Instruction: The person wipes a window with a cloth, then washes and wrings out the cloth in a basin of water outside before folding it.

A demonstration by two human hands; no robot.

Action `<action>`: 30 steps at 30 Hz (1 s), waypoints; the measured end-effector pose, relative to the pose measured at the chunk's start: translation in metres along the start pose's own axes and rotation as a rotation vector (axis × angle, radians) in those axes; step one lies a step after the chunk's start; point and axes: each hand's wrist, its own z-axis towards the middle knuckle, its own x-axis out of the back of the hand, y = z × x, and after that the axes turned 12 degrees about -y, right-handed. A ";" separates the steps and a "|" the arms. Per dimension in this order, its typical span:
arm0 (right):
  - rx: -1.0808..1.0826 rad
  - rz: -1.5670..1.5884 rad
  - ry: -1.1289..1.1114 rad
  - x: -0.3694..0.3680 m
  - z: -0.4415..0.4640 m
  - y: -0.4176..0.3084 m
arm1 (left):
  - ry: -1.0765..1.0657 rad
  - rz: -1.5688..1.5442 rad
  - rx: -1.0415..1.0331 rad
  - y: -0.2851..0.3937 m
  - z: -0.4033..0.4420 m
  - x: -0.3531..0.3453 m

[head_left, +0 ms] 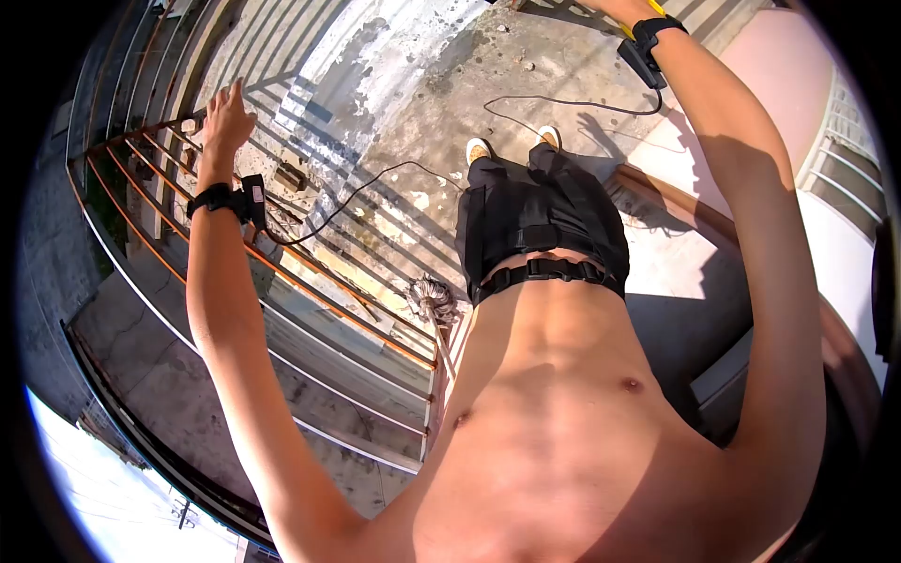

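Note:
My left hand (226,120) is stretched out beside the rusty metal railing (272,266), fingers extended and apart, with nothing visible in it. A black wrist device (251,199) with a dark cable is strapped to that arm. My right hand (624,9) is at the top edge of the view; its fingers are cut off, so any grip is hidden. Near its wrist, a bit of something yellow (659,7) shows beside another black strapped device (640,64), which trails a cable (582,101). A string mop (433,300) stands head up by the railing's corner, near my waist.
Worn concrete floor (413,122) with peeling white patches and striped railing shadows lies ahead. A brown block (291,176) sits near the railing on the left. On the right are a pale wall (751,84), a brown ledge (676,202) and white bars (847,169).

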 end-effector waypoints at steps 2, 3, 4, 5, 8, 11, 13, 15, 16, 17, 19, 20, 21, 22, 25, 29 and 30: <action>-0.188 -0.043 -0.217 -0.046 -0.050 0.055 | -0.237 -0.016 0.123 -0.047 -0.054 -0.083; -0.307 -0.045 -0.368 -0.066 -0.086 0.078 | -0.368 -0.096 0.161 -0.057 -0.088 -0.108; -0.365 0.002 -0.409 -0.088 -0.130 0.101 | -0.486 -0.105 0.194 -0.077 -0.116 -0.152; -0.463 0.047 -0.470 -0.115 -0.176 0.121 | -0.598 -0.158 0.237 -0.090 -0.145 -0.188; -0.677 0.154 -0.605 -0.189 -0.332 0.164 | -0.881 -0.351 0.354 -0.094 -0.227 -0.250; -0.945 0.458 -0.853 -0.220 -0.472 0.151 | -1.030 -0.514 0.285 -0.094 -0.278 -0.317; -1.199 0.629 -0.787 -0.272 -0.571 0.136 | -1.175 -0.613 0.327 -0.055 -0.274 -0.289; -1.245 0.635 -0.814 -0.302 -0.638 0.104 | -1.153 -0.579 0.174 -0.032 -0.247 -0.287; -1.356 0.794 -0.743 -0.315 -0.667 0.084 | -1.140 -0.721 0.249 -0.025 -0.227 -0.287; -1.461 0.952 -0.658 -0.315 -0.686 0.064 | -1.121 -0.865 0.325 -0.014 -0.202 -0.285; -1.602 1.274 -0.531 -0.303 -0.698 0.019 | -0.979 -0.742 0.202 0.005 -0.135 -0.279; -1.688 1.213 -0.453 -0.287 -0.687 -0.006 | -0.884 -0.643 -0.028 0.010 -0.090 -0.286; -1.701 1.359 -0.450 -0.293 -0.694 -0.015 | -0.805 -0.569 -0.036 0.037 -0.055 -0.247; -1.708 1.363 -0.461 -0.292 -0.695 -0.028 | -0.802 -0.501 -0.039 0.064 -0.022 -0.211; -1.673 1.523 -0.326 -0.312 -0.716 -0.059 | -0.422 -0.422 -0.382 0.142 0.036 -0.115; -1.737 1.761 -0.145 -0.370 -0.751 -0.095 | -0.322 -0.420 -0.562 0.255 0.058 -0.023; -1.753 1.795 -0.073 -0.392 -0.764 -0.102 | -0.311 -0.392 -0.593 0.284 0.052 -0.012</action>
